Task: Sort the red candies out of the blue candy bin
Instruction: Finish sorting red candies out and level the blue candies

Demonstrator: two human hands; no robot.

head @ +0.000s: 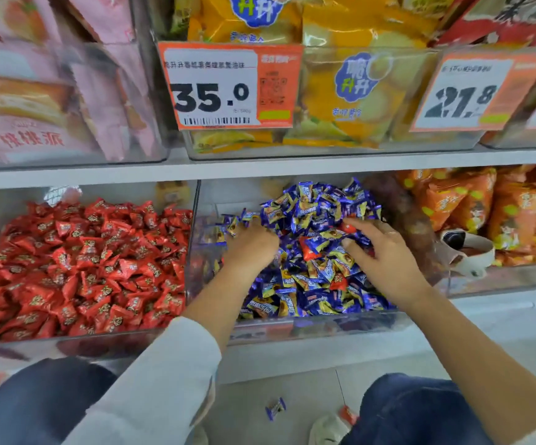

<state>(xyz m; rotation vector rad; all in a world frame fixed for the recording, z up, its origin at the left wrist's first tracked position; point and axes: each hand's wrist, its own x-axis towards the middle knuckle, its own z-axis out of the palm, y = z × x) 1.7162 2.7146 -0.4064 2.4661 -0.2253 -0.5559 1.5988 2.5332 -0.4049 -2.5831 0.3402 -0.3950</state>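
I have both hands in the blue candy bin [324, 326], the clear middle box on the lower shelf. My left hand [252, 244] is buried fingers-down in the blue candies [318, 203] near the bin's left wall; I cannot tell whether it grips anything. My right hand [379, 248] lies spread and relaxed on the heap toward the bin's right side. Red candies [308, 250] show among the blue just left of that hand. Left of the bin sits the red candy bin [77, 261].
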